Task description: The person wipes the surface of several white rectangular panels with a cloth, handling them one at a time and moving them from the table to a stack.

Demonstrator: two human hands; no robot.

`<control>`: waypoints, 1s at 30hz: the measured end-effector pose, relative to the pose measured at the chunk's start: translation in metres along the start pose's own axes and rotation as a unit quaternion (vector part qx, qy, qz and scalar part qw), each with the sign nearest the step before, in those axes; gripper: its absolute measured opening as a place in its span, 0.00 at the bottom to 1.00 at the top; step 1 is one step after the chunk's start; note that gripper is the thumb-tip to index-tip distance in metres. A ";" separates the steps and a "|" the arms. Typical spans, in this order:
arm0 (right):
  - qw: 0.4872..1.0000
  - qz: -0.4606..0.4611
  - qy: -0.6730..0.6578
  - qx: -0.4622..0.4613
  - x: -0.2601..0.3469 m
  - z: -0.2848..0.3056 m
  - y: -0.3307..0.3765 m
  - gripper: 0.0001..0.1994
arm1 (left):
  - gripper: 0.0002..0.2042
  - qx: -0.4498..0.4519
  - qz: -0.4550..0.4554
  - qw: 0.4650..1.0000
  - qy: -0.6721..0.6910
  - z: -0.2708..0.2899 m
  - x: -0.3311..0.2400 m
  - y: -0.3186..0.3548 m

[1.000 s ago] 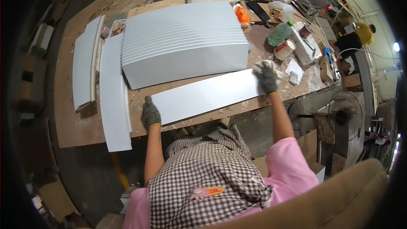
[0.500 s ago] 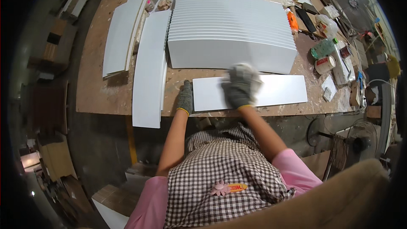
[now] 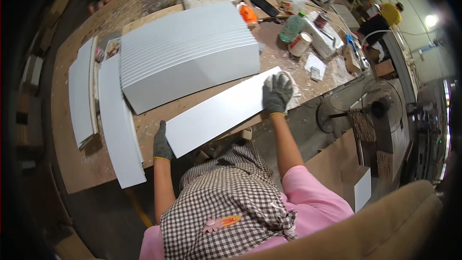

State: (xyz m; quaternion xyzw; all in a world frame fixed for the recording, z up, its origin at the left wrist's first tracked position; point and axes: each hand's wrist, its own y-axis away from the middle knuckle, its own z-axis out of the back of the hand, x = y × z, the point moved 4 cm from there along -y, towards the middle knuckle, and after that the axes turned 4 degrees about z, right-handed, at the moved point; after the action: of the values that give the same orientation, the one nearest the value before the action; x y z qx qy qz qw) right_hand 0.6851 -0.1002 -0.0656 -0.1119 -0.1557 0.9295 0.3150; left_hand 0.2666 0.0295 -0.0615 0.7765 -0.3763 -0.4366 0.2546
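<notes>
The gloved left hand [image 3: 162,143] touches one end of a white panel [image 3: 219,113], while the gloved right hand [image 3: 277,91] holds a white cloth [image 3: 292,98] at the other. Beyond it, overlapping white panels (a whole stepped stack [image 3: 192,65]) sit on the stained worktable [image 3: 72,161], near a green plastic bottle [image 3: 291,29].

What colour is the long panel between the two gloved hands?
The panel is white, seen best in the head view.
</notes>
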 end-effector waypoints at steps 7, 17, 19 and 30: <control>0.983 0.058 -0.150 -0.084 0.086 0.036 0.059 0.31 | 0.22 -0.010 -0.104 0.994 -0.032 -0.002 -0.008 0.075; 0.208 -0.210 -0.953 0.070 0.048 0.022 -0.043 0.29 | 0.21 -0.002 -0.295 0.952 -0.086 -0.029 -0.014 0.154; 0.383 -0.355 -0.845 0.116 0.156 0.114 -0.018 0.31 | 0.17 -0.084 -0.363 0.928 0.011 -0.026 -0.007 0.161; 0.563 0.212 -0.649 0.465 0.372 0.239 0.122 0.35 | 0.23 -0.119 -0.439 0.841 0.292 0.091 -0.041 0.171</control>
State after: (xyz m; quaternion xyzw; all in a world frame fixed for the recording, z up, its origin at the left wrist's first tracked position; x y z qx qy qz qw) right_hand 0.2557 -0.0139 0.0707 0.6541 0.1635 0.7353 -0.0688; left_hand 0.1120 -0.0434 0.0376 0.9158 0.1504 -0.2971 0.2246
